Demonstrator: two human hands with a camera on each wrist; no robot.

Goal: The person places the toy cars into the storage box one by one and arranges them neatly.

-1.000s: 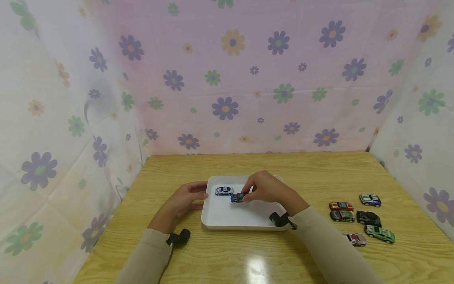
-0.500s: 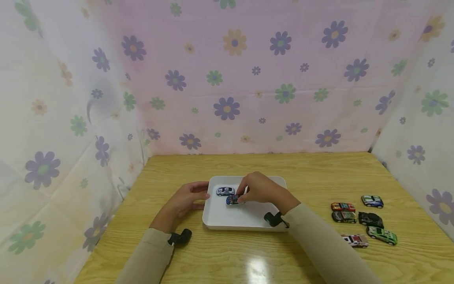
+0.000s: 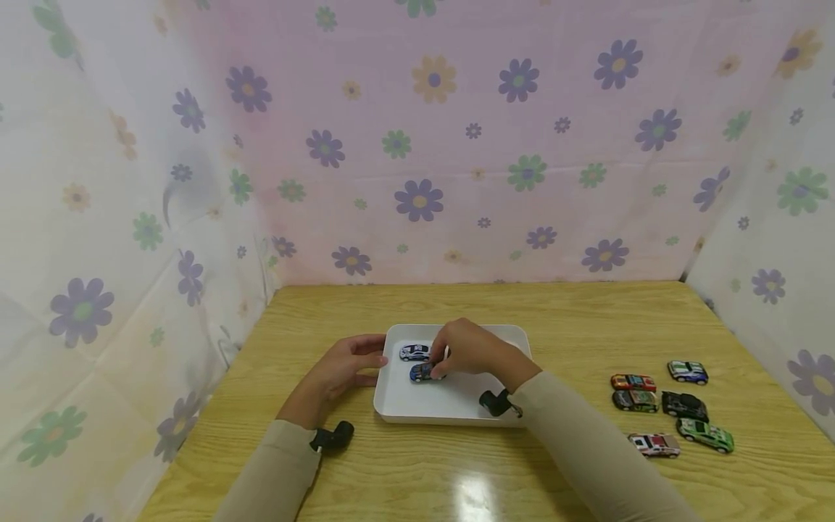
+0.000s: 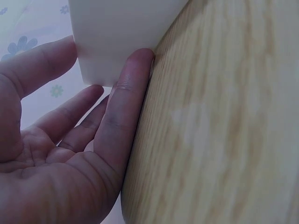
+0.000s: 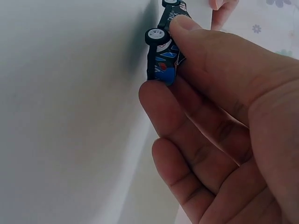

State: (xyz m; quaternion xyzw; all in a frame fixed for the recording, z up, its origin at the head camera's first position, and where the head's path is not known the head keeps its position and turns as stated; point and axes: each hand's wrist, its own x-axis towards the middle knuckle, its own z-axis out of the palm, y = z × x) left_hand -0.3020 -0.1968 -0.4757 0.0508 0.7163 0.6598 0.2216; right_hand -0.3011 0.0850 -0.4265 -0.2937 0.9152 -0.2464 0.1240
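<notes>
A white tray [image 3: 450, 412] lies in the middle of the table in the head view. My left hand [image 3: 341, 368] is at its left side; in the left wrist view, its fairly straight fingers [image 4: 126, 98] touch the tray's outer wall. Inside the tray, my right hand [image 3: 471, 349] pinches a dark blue toy car [image 3: 420, 373] between thumb and fingers. The right wrist view shows this toy car [image 5: 164, 58] from the side, its white-hubbed wheels close to the tray floor. A white and blue toy car [image 3: 414, 352] sits just behind it, partly covered by the right fingers.
On the table's right side stand several toy cars, among them a red one [image 3: 633, 382], a black one [image 3: 684, 406], a green one [image 3: 706, 434] and a white and red one [image 3: 655, 445]. Flowered cloth [image 3: 365, 217] hangs around the table's back and sides.
My right hand has moved left and slightly nearer with the dark blue toy car, which is now in front of the white and blue one. The left hand stays at the tray's side.
</notes>
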